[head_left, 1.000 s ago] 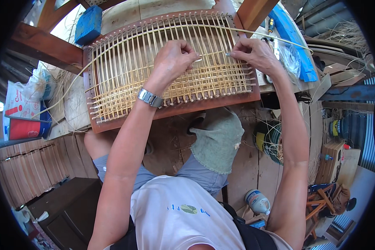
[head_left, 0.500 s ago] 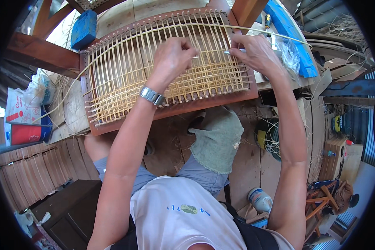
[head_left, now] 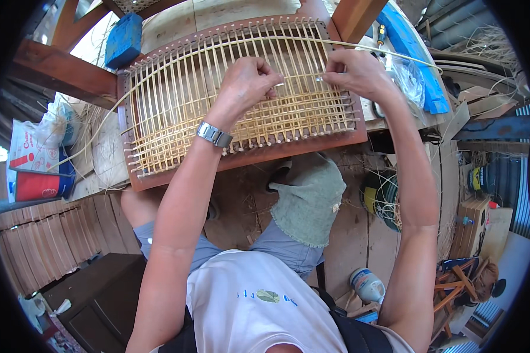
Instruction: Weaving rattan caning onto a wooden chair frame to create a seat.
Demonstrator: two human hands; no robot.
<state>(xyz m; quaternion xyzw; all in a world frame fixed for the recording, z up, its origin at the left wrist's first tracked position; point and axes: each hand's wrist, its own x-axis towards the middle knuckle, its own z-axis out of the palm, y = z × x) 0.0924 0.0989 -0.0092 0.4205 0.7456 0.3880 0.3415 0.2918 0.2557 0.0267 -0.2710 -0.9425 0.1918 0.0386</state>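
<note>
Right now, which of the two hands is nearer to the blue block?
Left. The left hand is right of the blue block, over the middle of the woven panel; the right hand is farther away, at the panel's right side.

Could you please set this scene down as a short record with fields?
Left hand: pinched over the cane, small pale tip showing
Right hand: pinched near the frame's right side, slim silvery tip showing
Frame: brown, on wood boards
Cane: woven densest near the person
Watch: left wrist
Cloth: green, on right leg
</note>
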